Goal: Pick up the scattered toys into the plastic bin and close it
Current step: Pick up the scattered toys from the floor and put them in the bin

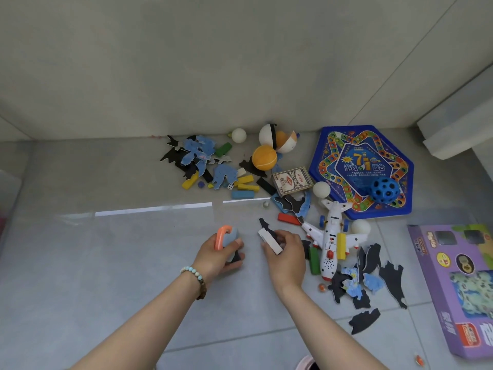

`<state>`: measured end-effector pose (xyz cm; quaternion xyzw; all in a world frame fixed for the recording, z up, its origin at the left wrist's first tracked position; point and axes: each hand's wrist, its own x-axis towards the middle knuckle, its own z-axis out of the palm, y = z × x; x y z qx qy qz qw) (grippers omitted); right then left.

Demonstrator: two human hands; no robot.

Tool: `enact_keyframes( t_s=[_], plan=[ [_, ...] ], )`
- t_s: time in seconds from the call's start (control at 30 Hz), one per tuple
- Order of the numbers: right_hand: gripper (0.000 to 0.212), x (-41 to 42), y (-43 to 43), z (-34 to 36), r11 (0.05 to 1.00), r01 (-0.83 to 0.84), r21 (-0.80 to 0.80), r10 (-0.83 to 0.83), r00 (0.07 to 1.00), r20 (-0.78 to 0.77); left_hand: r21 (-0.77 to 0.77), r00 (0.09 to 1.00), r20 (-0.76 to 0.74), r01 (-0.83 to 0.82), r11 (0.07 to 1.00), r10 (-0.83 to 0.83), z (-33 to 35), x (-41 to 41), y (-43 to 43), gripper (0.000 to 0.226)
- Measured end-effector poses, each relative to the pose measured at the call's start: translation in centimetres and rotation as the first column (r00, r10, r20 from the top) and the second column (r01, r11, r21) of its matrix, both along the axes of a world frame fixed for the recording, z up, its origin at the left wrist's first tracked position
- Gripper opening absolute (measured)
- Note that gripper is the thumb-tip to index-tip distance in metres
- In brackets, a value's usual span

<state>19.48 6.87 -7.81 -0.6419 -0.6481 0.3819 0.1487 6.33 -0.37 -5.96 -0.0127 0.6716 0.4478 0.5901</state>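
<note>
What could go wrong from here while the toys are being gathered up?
The right grip pinches a white block and a black puzzle piece together, so one may slip out. The small marble beside the toy plane could roll off if nudged, or be overlooked.

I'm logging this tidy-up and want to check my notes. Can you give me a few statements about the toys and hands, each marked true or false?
1. The blue holed ball rests on the hexagonal game board. True.
2. The right hand holds nothing. False: it grips a white block.
3. The toy plane lies on the floor, to the right of that hand. True.
4. The card box sits on the purple box. False: it lies on the floor beside the hexagonal game board.
5. The left hand holds an orange piece. True.
</note>
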Motion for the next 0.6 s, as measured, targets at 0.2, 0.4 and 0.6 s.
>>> enact_keyframes(
  t_s=[0.2, 0.4, 0.6],
  plan=[
    [0.018, 0.3, 0.1, -0.3, 1.000, 0.017, -0.006, -0.017, 0.998, -0.067, 0.009, 1.000, 0.017, -0.020, 1.000, 0.020, 0.0, 0.0, -0.1, 0.042],
    [0.017, 0.2, 1.2, 0.1, 0.988, -0.034, -0.150, 0.015, 0.992, -0.127, 0.006, 0.999, 0.039, -0.018, 1.000, 0.018, 0.2, -0.4, -0.1, 0.044],
    [0.025, 0.3, 2.3, 2.1, 0.902, -0.152, -0.403, 0.045, 0.964, -0.262, 0.073, 0.999, -0.024, -0.047, 0.996, 0.049, 3.6, -3.0, -1.4, 0.036]
  ],
)
